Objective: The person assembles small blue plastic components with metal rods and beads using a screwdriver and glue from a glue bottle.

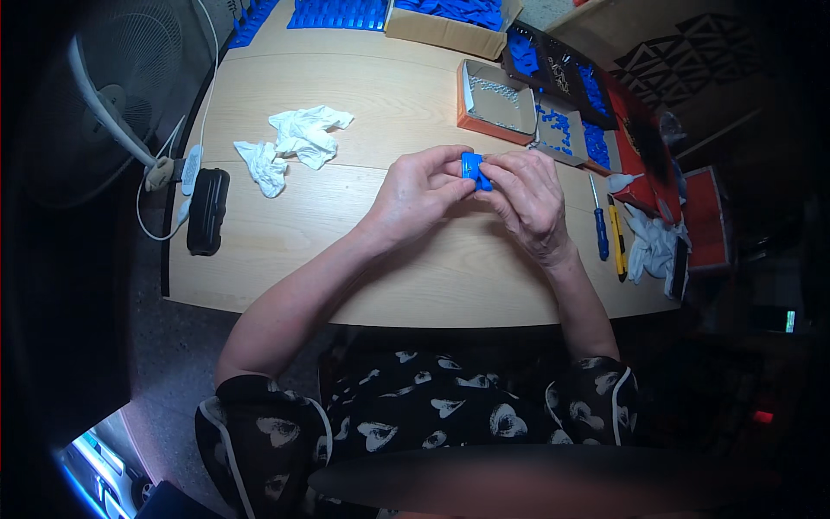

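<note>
Hands meet over the middle of the pale wooden table [363,285], both closed around one small blue plastic part [475,169]: the left hand [415,192] has its fingers curled and pinches the part's left end with thumb and fingertips, while the right hand [529,201] pinches the other end, its fingers bent over the top. The part sits between the two sets of fingertips, lifted just off the tabletop. Beyond the hands, further back on the table, stands an orange-sided cardboard box [494,102] holding small pale pieces, and just to its right a tray of loose blue parts [558,130]. At the far edge lies a larger carton [450,33] filled with more blue pieces. To the right of the right hand lie a blue-handled screwdriver [599,227] and, just beside it, a yellow utility knife [616,240], with white gloves [650,244] near the table's right end. Well to the left rest crumpled white cloths [294,143], a black oblong case [208,210] and, off the table's edge, a standing fan [112,78]
</note>
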The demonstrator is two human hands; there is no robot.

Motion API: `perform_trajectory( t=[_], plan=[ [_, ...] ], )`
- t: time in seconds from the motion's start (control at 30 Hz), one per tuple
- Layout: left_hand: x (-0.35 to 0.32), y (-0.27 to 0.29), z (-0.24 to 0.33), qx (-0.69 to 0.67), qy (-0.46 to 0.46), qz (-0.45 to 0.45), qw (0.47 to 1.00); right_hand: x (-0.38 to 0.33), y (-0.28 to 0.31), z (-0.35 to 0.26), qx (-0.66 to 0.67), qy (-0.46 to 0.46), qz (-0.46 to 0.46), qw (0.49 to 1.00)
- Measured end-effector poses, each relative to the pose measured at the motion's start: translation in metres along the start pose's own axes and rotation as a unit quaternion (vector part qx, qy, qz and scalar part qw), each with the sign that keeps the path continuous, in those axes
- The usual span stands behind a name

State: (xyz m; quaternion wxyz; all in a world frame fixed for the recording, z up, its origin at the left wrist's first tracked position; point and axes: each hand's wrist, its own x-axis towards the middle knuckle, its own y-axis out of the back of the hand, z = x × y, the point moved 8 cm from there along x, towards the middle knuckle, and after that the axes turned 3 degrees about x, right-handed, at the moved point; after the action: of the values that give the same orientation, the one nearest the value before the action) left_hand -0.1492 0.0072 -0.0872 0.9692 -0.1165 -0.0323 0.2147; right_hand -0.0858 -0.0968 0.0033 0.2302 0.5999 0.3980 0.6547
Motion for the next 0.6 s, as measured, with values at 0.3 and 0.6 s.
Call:
perform_trajectory(
  t=[0.3, 0.6],
  plan=[
    [0.002, 0.002, 0.002, 0.032, -0.009, -0.017, 0.999, 0.006, -0.010, 0.026, 0.115, -0.101, 0.000, 0.988],
    [0.002, 0.001, -0.002, -0.008, 0.046, -0.008, 0.999, -0.004, 0.000, 0.028, 0.177, -0.158, -0.009, 0.971]
  ],
)
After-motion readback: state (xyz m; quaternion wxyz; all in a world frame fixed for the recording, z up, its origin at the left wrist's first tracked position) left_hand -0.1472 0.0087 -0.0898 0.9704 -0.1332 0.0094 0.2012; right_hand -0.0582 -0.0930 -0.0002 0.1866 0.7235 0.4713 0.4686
